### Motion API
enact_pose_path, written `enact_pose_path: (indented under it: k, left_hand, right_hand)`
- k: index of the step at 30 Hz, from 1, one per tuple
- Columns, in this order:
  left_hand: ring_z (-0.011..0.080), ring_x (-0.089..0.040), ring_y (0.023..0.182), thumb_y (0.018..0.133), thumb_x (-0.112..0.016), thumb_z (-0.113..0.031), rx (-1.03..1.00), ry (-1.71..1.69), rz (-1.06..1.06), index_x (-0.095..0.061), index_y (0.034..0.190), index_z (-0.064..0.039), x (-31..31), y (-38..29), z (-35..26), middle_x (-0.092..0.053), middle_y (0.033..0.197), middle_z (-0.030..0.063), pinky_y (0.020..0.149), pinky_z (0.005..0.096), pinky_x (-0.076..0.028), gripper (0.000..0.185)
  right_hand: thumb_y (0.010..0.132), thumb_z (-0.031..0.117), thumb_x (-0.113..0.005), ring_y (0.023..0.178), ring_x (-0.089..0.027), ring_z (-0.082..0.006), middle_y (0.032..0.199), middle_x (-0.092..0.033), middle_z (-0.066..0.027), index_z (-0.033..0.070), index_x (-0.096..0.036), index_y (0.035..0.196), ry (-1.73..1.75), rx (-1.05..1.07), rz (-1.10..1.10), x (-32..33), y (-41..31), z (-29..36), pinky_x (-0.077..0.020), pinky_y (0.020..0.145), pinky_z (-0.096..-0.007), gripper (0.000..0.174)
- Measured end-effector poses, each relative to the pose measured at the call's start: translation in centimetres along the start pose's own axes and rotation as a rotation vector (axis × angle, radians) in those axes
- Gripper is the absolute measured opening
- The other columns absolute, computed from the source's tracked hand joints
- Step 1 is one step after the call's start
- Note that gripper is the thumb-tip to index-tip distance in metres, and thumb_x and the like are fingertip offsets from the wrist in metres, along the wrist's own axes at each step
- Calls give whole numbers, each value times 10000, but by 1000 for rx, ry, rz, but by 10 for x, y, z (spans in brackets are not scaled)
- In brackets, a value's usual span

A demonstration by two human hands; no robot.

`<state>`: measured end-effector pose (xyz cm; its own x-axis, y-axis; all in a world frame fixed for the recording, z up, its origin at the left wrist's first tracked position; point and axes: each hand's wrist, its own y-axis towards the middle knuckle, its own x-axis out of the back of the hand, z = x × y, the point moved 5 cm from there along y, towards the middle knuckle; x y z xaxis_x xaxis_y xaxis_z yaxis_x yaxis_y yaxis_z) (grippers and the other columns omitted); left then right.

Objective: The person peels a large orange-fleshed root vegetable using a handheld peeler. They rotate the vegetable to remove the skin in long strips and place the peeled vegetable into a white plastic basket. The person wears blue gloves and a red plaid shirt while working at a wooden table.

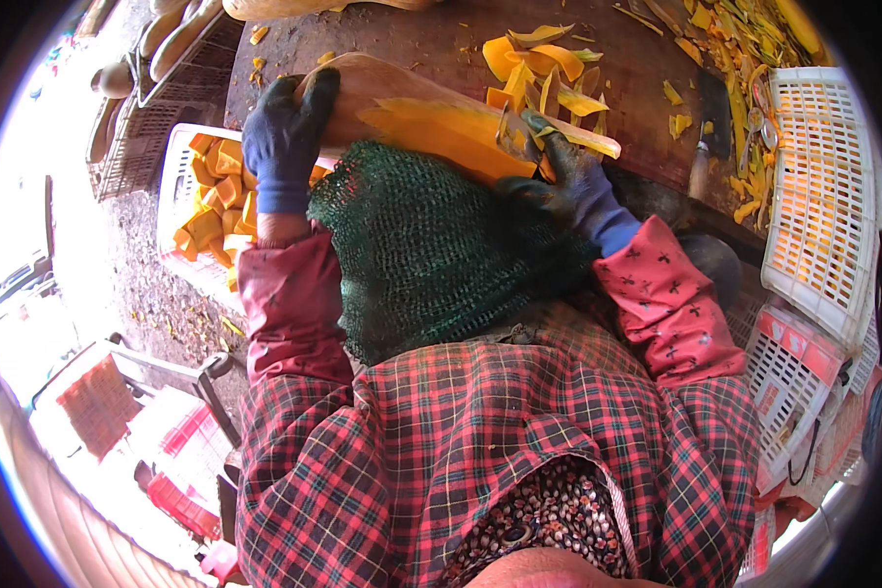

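A long tan squash (411,110) lies across the near edge of the table, one side pared down to orange flesh. My left hand (287,136), in a blue work glove with a dark, soiled palm, grips its left end. In my gloved right hand (573,173) is a metal peeler (516,136), its head against the squash's right part. Peel strips (540,62) are heaped just beyond the peeler. Green mesh netting (448,242) covers my lap below the squash.
A white basket (167,198) of orange squash chunks stands at left. At right are a cleaver (713,117), spoons (755,121), more peelings and an upright white plastic crate (816,191). Whole squashes fill a crate (128,140) at upper left. Another squash (323,7) lies at the far edge.
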<state>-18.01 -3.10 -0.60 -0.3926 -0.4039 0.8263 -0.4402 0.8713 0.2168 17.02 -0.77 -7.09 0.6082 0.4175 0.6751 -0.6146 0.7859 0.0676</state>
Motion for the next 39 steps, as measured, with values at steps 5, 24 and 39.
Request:
enact_pose_path:
  k: [5,24,39]
  left_hand:
    - [354,-712,846,859,-660,-595,171,-3,-59,-767,1002,-126,-10,6,14,-733,898,179,763,433,-538,502]
    - [124,-652,726,916,-692,-444,-98,345,-111,-781,965,-107,-15,12,34,-736,803,37,708,294,-509,353]
    - [138,-672,746,884,-707,-491,-13,235,-50,-780,968,-113,-6,20,12,-738,799,53,727,319,-522,395]
  right_hand:
    - [958,212,-599,922,-694,-258,1090,-668,-180,47,-560,1314,139,-13,207,29,58,29,-542,675,-344,395]
    - [875,184,-661,740,-670,-330,927,-691,-137,130,-676,1185,-266,216,97,62,44,41,-559,678,-414,315]
    - [864,279,-651,778,-675,-366,886,-702,-149,260,-621,1265,-407,52,536,5,99,49,-551,702,-435,402]
